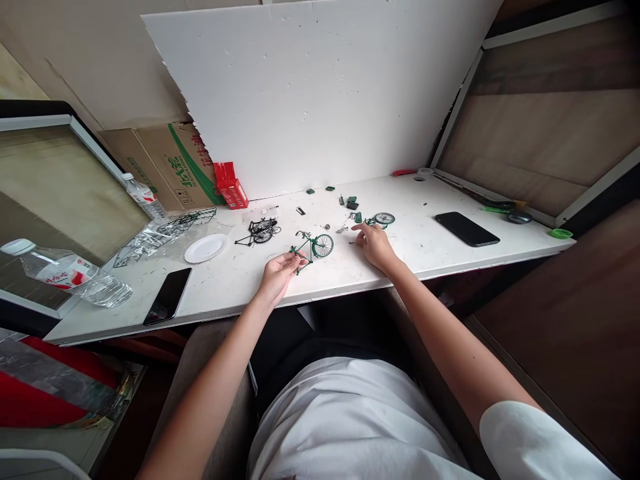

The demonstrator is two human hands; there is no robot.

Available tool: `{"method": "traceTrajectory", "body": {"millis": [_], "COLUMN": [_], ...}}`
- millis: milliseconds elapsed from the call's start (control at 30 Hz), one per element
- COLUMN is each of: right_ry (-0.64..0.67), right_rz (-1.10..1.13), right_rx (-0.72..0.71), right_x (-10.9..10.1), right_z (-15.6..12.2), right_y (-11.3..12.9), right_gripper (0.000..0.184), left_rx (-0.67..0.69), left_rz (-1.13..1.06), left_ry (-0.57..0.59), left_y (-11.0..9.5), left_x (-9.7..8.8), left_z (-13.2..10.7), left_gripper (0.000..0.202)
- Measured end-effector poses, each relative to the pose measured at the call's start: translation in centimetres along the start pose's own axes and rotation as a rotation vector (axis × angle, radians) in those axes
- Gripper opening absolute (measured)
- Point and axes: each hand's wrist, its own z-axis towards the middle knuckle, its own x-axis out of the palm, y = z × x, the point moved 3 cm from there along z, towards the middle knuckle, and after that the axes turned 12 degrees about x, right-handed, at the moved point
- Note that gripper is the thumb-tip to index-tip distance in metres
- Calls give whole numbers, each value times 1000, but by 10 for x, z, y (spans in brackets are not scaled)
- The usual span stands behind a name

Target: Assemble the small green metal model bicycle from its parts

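Observation:
My left hand (280,272) is closed on a green miniature bicycle frame (306,248), pinched at its left end. The frame has handlebars and one spoked wheel (323,246); its other end is partly hidden by my fingers. To the right, my right hand (376,244) is low over the table, index finger stretched left and apart from the thumb, with nothing visible in it. Just beyond it lie a second spoked wheel (385,219) with green parts, partly covered by the hand, and small silvery pieces (343,229). A tiny dark part (352,242) is near my fingertips.
A black miniature bicycle (263,231), paper plate (205,248) and phone (168,296) are at left, near a water bottle (75,275) and red box (231,187). Green pieces (352,201) lie toward the white board (320,100). Another phone (467,229) lies right.

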Motion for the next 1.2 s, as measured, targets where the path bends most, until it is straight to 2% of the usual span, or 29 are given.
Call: {"method": "traceTrajectory", "body": {"millis": [133, 267, 367, 600, 733, 867, 1067, 1200], "right_ry": [4, 1, 62, 193, 224, 276, 188, 235], "right_rz": [87, 356, 529, 775, 825, 893, 915, 892], "right_rx": [-38, -19, 9, 108, 113, 134, 125, 112], "right_x": [1, 8, 18, 25, 28, 38, 39, 38], "right_z": [0, 0, -3, -11, -15, -20, -26, -29], "right_y": [4, 19, 34, 65, 81, 89, 93, 94], "right_gripper": [43, 34, 30, 38, 38, 40, 45, 44], "left_rx": [-1, 14, 17, 11, 37, 75, 44, 48], "left_rz": [22, 53, 64, 117, 292, 471, 434, 346], "left_ry": [-9, -26, -46, -119, -189, -126, -150, -127], "left_y": [1, 4, 7, 11, 14, 13, 10, 8], "left_x": [0, -1, -1, 0, 0, 5, 7, 6], "left_z": [0, 1, 2, 5, 4, 2, 0, 2], "left_gripper": [32, 38, 40, 43, 41, 34, 39, 40]}}
